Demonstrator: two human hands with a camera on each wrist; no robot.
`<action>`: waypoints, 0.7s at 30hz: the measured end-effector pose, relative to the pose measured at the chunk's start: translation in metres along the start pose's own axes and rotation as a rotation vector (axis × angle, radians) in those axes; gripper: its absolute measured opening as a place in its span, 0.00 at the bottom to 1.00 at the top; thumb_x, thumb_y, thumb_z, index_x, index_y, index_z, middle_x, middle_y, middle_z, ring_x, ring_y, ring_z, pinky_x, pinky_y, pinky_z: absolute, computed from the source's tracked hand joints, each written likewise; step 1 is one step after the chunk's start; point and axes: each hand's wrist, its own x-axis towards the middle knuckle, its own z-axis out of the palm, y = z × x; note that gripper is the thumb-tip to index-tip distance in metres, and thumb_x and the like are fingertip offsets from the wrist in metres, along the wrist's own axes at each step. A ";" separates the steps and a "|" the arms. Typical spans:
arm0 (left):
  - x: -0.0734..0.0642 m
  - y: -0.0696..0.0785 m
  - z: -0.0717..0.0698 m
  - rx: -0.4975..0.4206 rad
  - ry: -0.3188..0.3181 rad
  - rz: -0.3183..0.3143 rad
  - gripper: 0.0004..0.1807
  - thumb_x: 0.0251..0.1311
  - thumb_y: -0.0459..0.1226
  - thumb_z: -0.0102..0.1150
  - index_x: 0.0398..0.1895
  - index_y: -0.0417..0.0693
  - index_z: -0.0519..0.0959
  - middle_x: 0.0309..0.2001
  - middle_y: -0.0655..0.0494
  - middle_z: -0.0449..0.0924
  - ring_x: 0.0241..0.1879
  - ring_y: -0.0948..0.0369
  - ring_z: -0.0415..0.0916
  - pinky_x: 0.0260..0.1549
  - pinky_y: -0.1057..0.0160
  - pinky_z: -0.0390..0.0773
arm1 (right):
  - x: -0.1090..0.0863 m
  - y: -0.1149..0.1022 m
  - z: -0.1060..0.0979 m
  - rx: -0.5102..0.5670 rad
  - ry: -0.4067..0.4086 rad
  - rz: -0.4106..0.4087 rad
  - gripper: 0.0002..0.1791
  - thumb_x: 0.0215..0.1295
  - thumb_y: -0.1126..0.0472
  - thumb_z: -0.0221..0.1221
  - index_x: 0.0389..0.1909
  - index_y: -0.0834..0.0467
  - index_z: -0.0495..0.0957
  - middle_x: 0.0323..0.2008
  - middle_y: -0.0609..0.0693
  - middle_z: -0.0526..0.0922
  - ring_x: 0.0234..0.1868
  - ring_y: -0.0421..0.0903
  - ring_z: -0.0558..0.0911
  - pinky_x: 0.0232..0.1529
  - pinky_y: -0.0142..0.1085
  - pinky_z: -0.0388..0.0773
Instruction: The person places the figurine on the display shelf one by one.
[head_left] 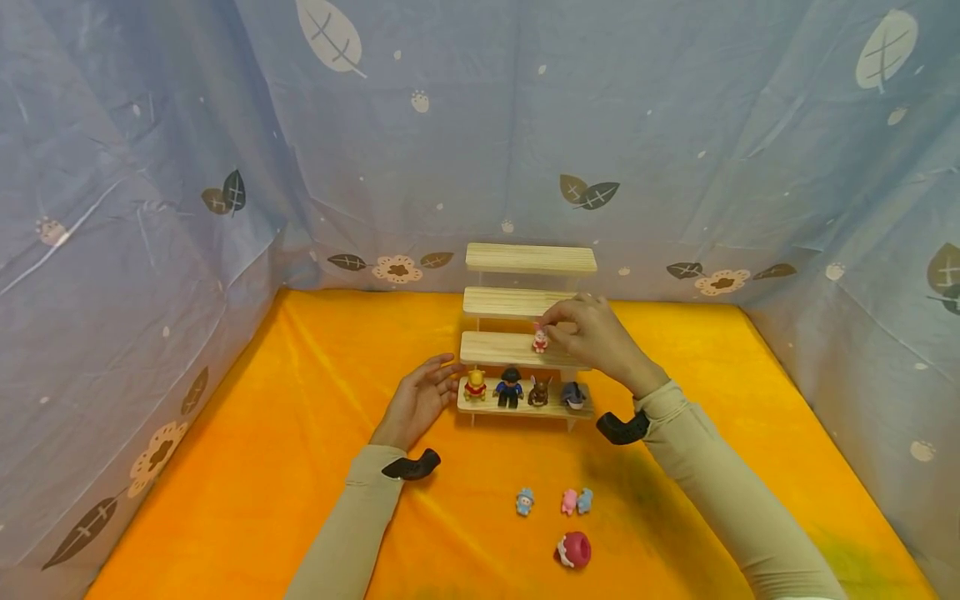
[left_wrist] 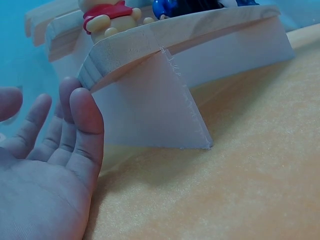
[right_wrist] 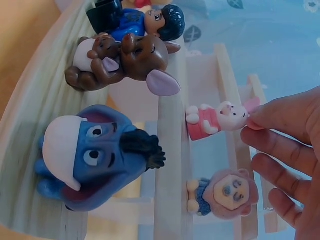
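Pinching a small, glossy pink piglet figurine in a red outfit (head_left: 540,340) near its ear, the right hand (head_left: 596,337) holds it over the second-lowest pale wooden tier (head_left: 491,348) of a stepped stand (head_left: 531,257); whether its feet touch the wood is unclear. Let go off balance, it could tip, I judge, being top-heavy on small feet. A stray finger might topple the matte, brownish-pink hooded bear figurine (right_wrist: 227,195) just beside it. The left hand (head_left: 420,396) is empty, fingers relaxed at the end of the lowest tier (head_left: 517,411); a nudge there could jolt the front row.

That row looks smooth and rounded: a yellow bear in red (head_left: 475,385), a black-haired figure in blue (head_left: 510,390), a big-eared brown kangaroo (head_left: 538,392) and a blue-grey donkey (right_wrist: 105,155) with a ridged black mane. The wood shows straight grain; the frosted, translucent support panel (left_wrist: 145,110) has a ragged edge. Orange plush cloth (head_left: 322,358) lies beneath.
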 end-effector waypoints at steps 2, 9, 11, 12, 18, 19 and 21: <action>0.000 0.000 0.000 0.000 -0.002 0.001 0.26 0.82 0.44 0.36 0.75 0.39 0.57 0.55 0.53 0.78 0.42 0.60 0.73 0.43 0.64 0.75 | 0.000 0.000 0.000 0.005 0.000 -0.004 0.07 0.69 0.60 0.64 0.44 0.55 0.87 0.44 0.51 0.89 0.47 0.52 0.77 0.53 0.50 0.62; 0.001 0.000 -0.001 0.003 -0.003 -0.004 0.25 0.81 0.44 0.36 0.74 0.40 0.59 0.55 0.53 0.78 0.42 0.60 0.73 0.44 0.64 0.75 | 0.001 -0.001 -0.001 0.007 0.001 -0.002 0.06 0.69 0.60 0.64 0.43 0.55 0.87 0.43 0.51 0.88 0.48 0.51 0.78 0.54 0.48 0.61; 0.001 0.000 -0.001 0.000 -0.001 -0.004 0.25 0.81 0.44 0.36 0.73 0.40 0.59 0.55 0.53 0.79 0.41 0.60 0.73 0.44 0.64 0.75 | 0.000 -0.001 -0.001 0.008 0.003 -0.005 0.06 0.69 0.61 0.64 0.43 0.55 0.87 0.43 0.51 0.89 0.47 0.52 0.78 0.52 0.46 0.60; 0.001 0.000 -0.001 0.000 -0.002 -0.003 0.25 0.81 0.44 0.37 0.73 0.40 0.59 0.55 0.53 0.79 0.41 0.60 0.73 0.44 0.65 0.75 | 0.000 -0.001 -0.001 0.007 0.005 -0.008 0.06 0.69 0.61 0.64 0.43 0.55 0.87 0.43 0.51 0.89 0.46 0.53 0.78 0.51 0.46 0.59; 0.002 -0.001 -0.001 -0.001 -0.002 -0.001 0.25 0.81 0.43 0.37 0.73 0.40 0.60 0.55 0.53 0.78 0.41 0.60 0.73 0.43 0.65 0.75 | 0.000 -0.001 -0.001 0.007 0.004 -0.025 0.06 0.68 0.64 0.64 0.43 0.56 0.86 0.44 0.52 0.89 0.45 0.54 0.77 0.49 0.44 0.58; 0.002 -0.001 -0.002 0.000 -0.004 0.000 0.25 0.81 0.43 0.36 0.73 0.40 0.59 0.55 0.53 0.78 0.41 0.60 0.73 0.43 0.65 0.75 | 0.000 -0.001 -0.001 0.005 0.004 -0.025 0.06 0.68 0.64 0.64 0.43 0.56 0.86 0.44 0.52 0.89 0.45 0.53 0.77 0.49 0.45 0.58; 0.002 -0.001 -0.002 0.002 -0.007 0.001 0.25 0.81 0.43 0.36 0.73 0.39 0.58 0.55 0.53 0.78 0.41 0.60 0.73 0.43 0.65 0.75 | 0.000 -0.001 0.000 0.000 0.004 -0.023 0.06 0.68 0.64 0.64 0.43 0.57 0.86 0.44 0.52 0.89 0.45 0.52 0.77 0.49 0.45 0.58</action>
